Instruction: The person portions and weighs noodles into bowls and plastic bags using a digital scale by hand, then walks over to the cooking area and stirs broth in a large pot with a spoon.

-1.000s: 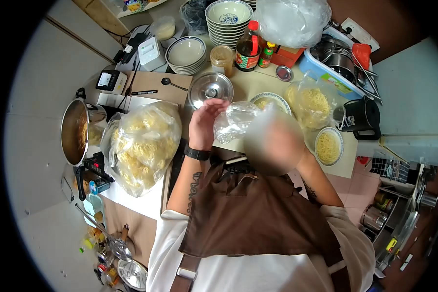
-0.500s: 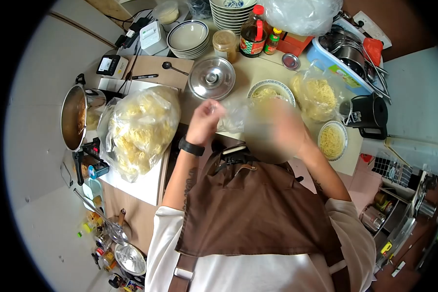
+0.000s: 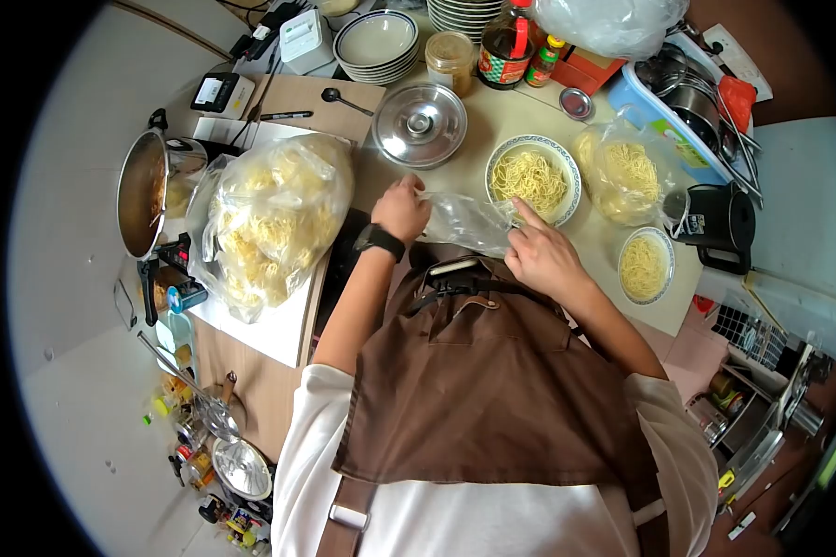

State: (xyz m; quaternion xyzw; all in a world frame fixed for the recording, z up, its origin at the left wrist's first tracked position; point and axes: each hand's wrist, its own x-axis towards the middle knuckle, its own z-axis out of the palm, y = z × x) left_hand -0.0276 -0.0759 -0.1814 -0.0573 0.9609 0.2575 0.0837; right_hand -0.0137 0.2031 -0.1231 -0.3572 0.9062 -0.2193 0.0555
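Observation:
A clear plastic bag (image 3: 469,223) is stretched between my two hands at the table's near edge. My left hand (image 3: 402,212), with a black watch at the wrist, is closed on the bag's left end. My right hand (image 3: 543,255) grips the other end, its index finger extended by the rim of a patterned bowl (image 3: 578,176). Yellow noodles (image 3: 529,181) lie inside that bowl. To the right, a smaller bowl (image 3: 669,269) also holds noodles, below an open clear bag of noodles (image 3: 627,176).
A large bag of noodles (image 3: 279,223) sits on a white board at left, beside a steel pot (image 3: 144,195). A metal lid (image 3: 420,125), stacked bowls (image 3: 376,46), a jar (image 3: 450,60) and sauce bottles (image 3: 506,56) stand behind. At right are a black kettle (image 3: 724,223) and blue bin (image 3: 669,130).
My right hand, blurred by motion before, is now sharp and lower beside the bowl. The plastic bag now lies spread between both hands. The whole view has shifted slightly.

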